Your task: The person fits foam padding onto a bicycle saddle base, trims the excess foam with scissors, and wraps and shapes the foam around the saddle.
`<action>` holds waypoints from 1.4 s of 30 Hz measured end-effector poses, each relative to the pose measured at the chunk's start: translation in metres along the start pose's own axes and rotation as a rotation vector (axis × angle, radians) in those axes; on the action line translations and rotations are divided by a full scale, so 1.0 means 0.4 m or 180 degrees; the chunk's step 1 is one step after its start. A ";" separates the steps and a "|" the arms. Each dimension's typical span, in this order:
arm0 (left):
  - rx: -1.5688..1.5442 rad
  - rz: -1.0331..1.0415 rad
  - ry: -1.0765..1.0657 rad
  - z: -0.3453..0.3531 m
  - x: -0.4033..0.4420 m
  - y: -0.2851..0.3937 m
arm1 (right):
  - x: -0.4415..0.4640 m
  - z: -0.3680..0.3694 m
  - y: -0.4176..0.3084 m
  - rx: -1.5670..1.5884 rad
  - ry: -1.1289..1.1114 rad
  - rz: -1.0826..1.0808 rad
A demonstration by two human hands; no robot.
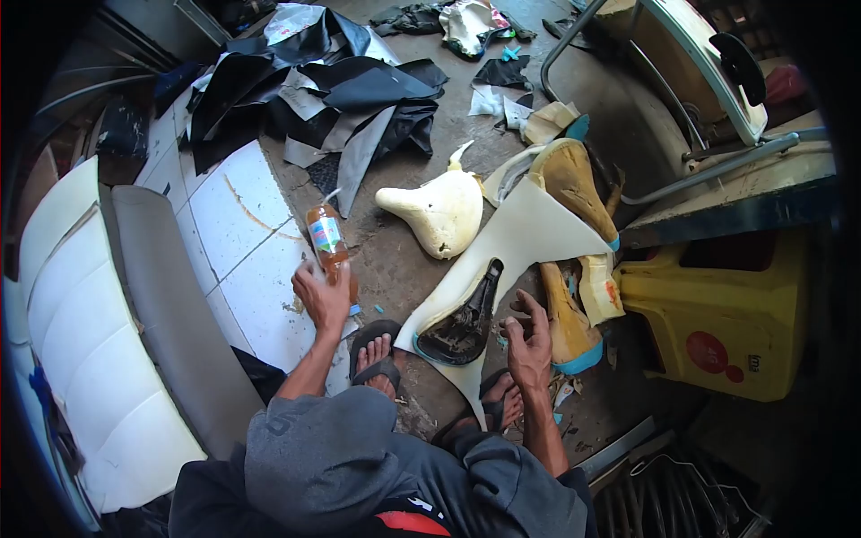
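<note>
My left hand (325,298) is curled around a plastic bottle (326,235) of orange-brown liquid with a thin nozzle or straw at its far end. My right hand (529,345) hangs beside a white foam sheet (538,220), fingers apart and slightly bent, with nothing visible in it. On that sheet, between my feet and the far pieces, lies a black bicycle saddle shell (462,323). Beyond it rests a cream foam saddle (439,211). Worn yellowish saddle pads (570,318) lie right of the sheet, one partly beneath it.
Black and grey vinyl scraps (359,94) are heaped at the far left on white tiles (238,206). A long white-and-grey seat (179,296) stands at left. To the right are a yellow plastic stool (726,314) and a metal-framed chair (700,81). Metal springs or wire (673,502) lie bottom right.
</note>
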State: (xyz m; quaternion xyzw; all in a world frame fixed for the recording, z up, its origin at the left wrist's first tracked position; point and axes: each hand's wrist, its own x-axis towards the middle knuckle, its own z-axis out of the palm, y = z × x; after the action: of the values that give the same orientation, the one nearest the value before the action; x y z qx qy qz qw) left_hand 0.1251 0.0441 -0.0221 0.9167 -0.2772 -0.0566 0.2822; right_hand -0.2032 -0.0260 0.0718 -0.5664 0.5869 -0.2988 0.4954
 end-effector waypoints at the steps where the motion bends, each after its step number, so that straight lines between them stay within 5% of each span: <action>1: 0.0413 0.0112 0.0547 0.036 0.038 -0.028 | -0.002 0.011 0.005 0.0022 -0.0026 -0.0016; 3: -0.0113 -0.0394 -0.0316 0.095 0.118 -0.073 | 0.003 0.032 0.003 0.0150 -0.0207 0.0011; 5: 0.0602 -0.0275 -0.0112 0.112 0.148 -0.053 | 0.002 0.056 -0.022 0.0283 -0.0508 0.0035; 7: -0.1546 -0.1441 -0.1721 0.097 0.176 -0.042 | -0.003 0.071 -0.072 0.0153 -0.0879 0.0019; 12: -0.4295 -0.1903 -0.1787 0.007 0.103 0.091 | -0.014 0.167 -0.089 0.1141 -0.1870 0.0837; 17: -0.4636 -0.1652 -0.1636 -0.033 0.098 0.177 | -0.055 0.259 -0.068 0.2335 -0.2180 0.1925; 22: -0.4869 -0.1769 -0.1576 -0.039 0.094 0.207 | -0.047 0.275 -0.102 0.3079 -0.2323 0.2212; 27: -0.4323 -0.1168 -0.0820 -0.021 0.071 0.215 | -0.039 0.258 -0.097 0.3706 -0.2329 0.2393; 29: -0.4025 -0.0896 -0.0432 0.018 0.076 0.178 | -0.019 0.221 -0.098 0.3931 -0.2173 0.1864; 31: -0.1946 -0.0484 -0.0341 0.072 0.097 0.091 | 0.004 0.170 -0.119 0.3682 -0.1815 0.1487; 33: -0.1449 0.0090 -0.0032 0.080 0.064 0.063 | 0.025 0.129 -0.111 0.3463 -0.1312 0.1332; 35: -0.0142 0.1380 0.0047 0.014 -0.004 0.105 | 0.039 0.093 -0.085 0.3409 -0.1086 0.1306; 36: -0.0401 0.1875 -0.0670 -0.017 -0.034 0.123 | 0.049 0.079 -0.071 0.3349 -0.0890 0.1262; 38: -0.0207 0.1208 -0.2628 -0.046 -0.096 0.176 | 0.069 0.059 -0.037 0.3211 -0.0654 0.1158; 42: 0.0255 0.1208 -0.3664 0.029 -0.143 0.139 | 0.106 0.030 -0.011 0.2286 -0.0535 0.1267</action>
State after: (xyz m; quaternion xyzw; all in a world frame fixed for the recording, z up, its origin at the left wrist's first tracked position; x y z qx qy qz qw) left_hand 0.0477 0.0311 -0.0045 0.6833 -0.5459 -0.4815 0.0575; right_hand -0.1848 -0.0652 0.0613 -0.2556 0.5010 -0.3356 0.7557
